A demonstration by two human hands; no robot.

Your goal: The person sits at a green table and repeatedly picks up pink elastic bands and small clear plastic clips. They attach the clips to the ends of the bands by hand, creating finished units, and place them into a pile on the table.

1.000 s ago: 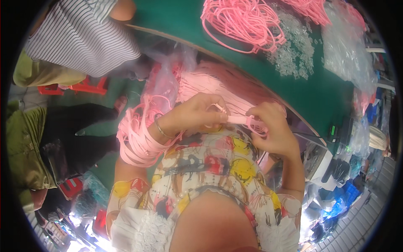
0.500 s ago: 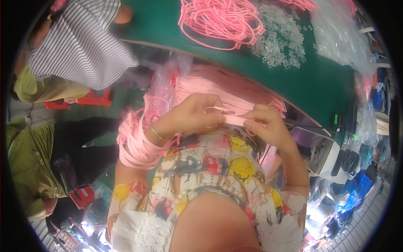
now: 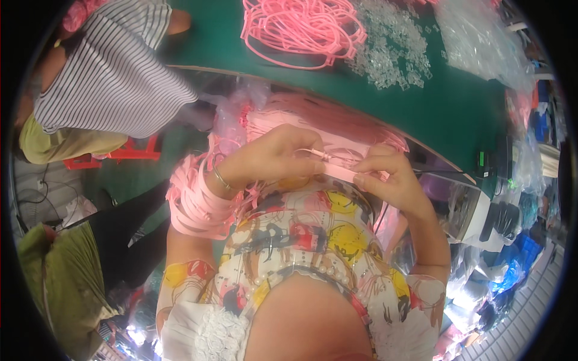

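1. Green worktop (image 3: pixel 457 114) curving across a crowded workshop, strewn with goods.
2. Far left: a co-worker in a striped top (image 3: pixel 111 84), bent over the worktop edge beside a red stool (image 3: pixel 129 153).
3. Looped over the left forearm: a thick bundle of pink strips (image 3: pixel 195 207), hanging slack.
4. Left hand (image 3: pixel 271 157) closed over a thin pink strip (image 3: pixel 337 165), fingers (image 3: pixel 301 141) curled and pressed together, pinching it just above the lap.
5. Right hand (image 3: pixel 391 180) gripping the same strip's other end, thumb and fingers (image 3: pixel 376 159) pinched on it, hands nearly touching.
6. Behind the hands: a stack of pink strips (image 3: pixel 325 120) against the worktop edge.
7. On the worktop above: a tangled pile of pink loops (image 3: pixel 301 27), then a scatter of small clear pieces (image 3: pixel 391 48), then clear plastic bags (image 3: pixel 481 42) at right.
8. Strip judged light, soft and floppy; best taken near the ends, pinched flat, since a middle hold would likely let it droop and twist.
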